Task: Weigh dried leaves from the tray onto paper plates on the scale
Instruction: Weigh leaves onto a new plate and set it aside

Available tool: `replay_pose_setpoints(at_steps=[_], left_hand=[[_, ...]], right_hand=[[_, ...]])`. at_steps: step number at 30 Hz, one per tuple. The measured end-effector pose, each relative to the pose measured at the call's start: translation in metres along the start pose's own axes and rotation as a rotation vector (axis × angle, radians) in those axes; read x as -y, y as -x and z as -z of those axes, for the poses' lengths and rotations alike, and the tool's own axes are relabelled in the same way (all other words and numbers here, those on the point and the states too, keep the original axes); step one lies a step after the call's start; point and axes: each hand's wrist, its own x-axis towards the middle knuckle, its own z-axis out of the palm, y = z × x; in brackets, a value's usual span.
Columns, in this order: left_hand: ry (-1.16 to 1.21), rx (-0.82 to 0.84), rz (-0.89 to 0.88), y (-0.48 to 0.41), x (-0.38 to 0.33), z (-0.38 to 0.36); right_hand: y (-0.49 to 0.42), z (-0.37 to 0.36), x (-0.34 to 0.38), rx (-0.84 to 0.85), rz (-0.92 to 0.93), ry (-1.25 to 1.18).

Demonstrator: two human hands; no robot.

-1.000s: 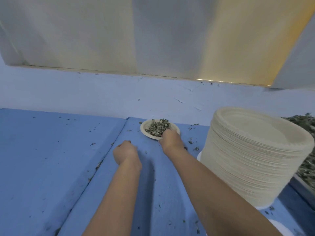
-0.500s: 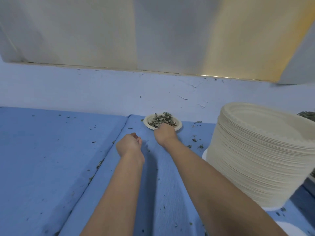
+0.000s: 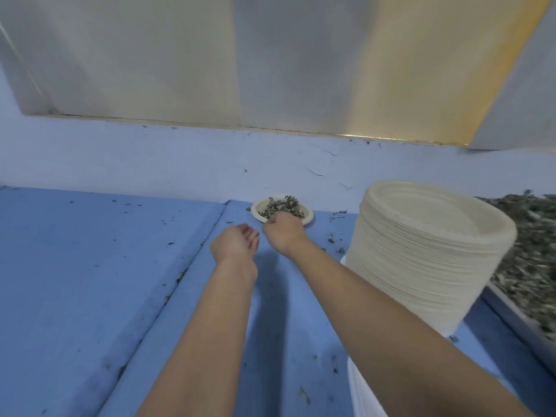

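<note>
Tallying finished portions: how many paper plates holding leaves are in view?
1: the filled plate near the wall, at the right hand. The tall plate stack beside it could hide others behind it.

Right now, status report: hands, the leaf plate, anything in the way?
Left hand cupped, nothing seen in it. Right hand at near rim of leaf plate, grip hidden. Plate stack to the right, not blocking.

The table [image 3: 90, 266] is blue. The plates [image 3: 427, 254] are cream, ridged. The leaves [image 3: 278, 205] beyond the stack are grey-green.
</note>
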Motion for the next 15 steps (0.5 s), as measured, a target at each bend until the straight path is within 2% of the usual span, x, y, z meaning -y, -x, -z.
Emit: replay_pose_setpoints(at_steps=[5,8,12,15], left_hand=[[-0.065,0.106,-0.075,0.069,-0.002,-0.003],[-0.066,0.205,-0.117,0.105,0.001,0.001],[-0.077,0.236,-0.186,0.147,0.009,0.008],[-0.119,0.240,-0.206,0.170,0.021,0.011]], right_hand=[[0.077,0.040,0.020,-0.198,0.062,-0.335],[0.121,0.071,0.024,-0.290,0.183,-0.411],[0.161,0.115,0.010,-0.536,0.429,-0.175],[0.175,0.148,-0.010,-0.654,0.463,0.171]])
